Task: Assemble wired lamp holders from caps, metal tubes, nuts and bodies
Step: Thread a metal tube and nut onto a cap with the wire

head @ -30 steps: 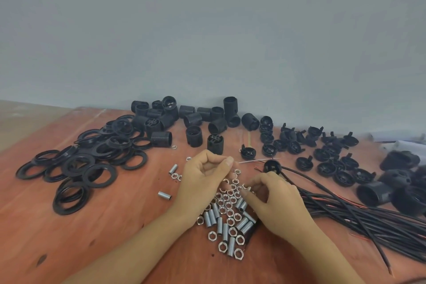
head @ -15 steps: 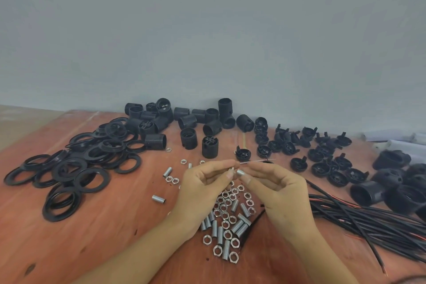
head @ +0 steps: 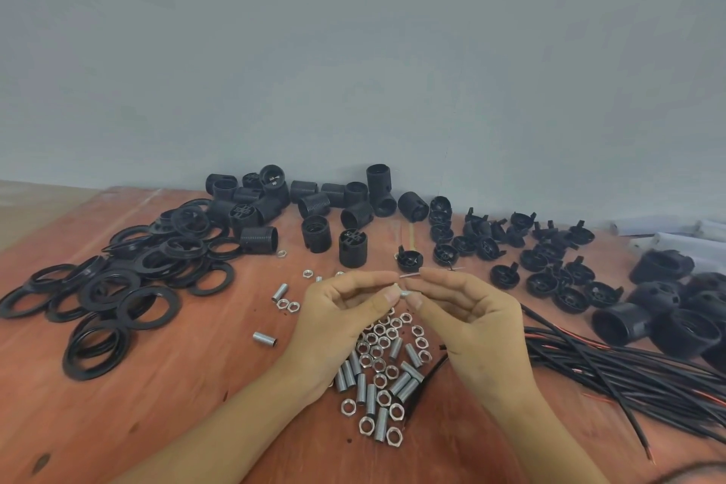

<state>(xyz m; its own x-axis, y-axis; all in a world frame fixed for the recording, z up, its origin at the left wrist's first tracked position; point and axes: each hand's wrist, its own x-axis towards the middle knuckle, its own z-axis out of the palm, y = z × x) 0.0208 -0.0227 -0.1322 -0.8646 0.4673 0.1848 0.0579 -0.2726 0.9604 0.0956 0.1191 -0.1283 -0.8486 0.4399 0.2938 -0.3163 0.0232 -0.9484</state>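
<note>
My left hand [head: 338, 326] and my right hand [head: 471, 326] are raised side by side over a pile of silver nuts and threaded metal tubes [head: 383, 365]. Thumb and forefinger of both hands pinch one small metal piece [head: 402, 293] between them; I cannot tell whether it is a nut, a tube or both. A thin wire end [head: 410, 275] shows just above the fingertips. Black caps [head: 542, 259] lie scattered at the back right, and black threaded bodies [head: 314, 208] stand along the wall.
A heap of black rings [head: 118, 287] covers the left of the red wooden table [head: 176, 405]. Black cables [head: 628, 373] lie bundled at the right, beside larger black housings [head: 668, 314]. Loose tubes [head: 265, 339] and nuts [head: 288, 305] lie left of my left hand.
My right hand lifted from the nut pile and met my left hand. Both hands now pinch the small metal piece together above the pile.
</note>
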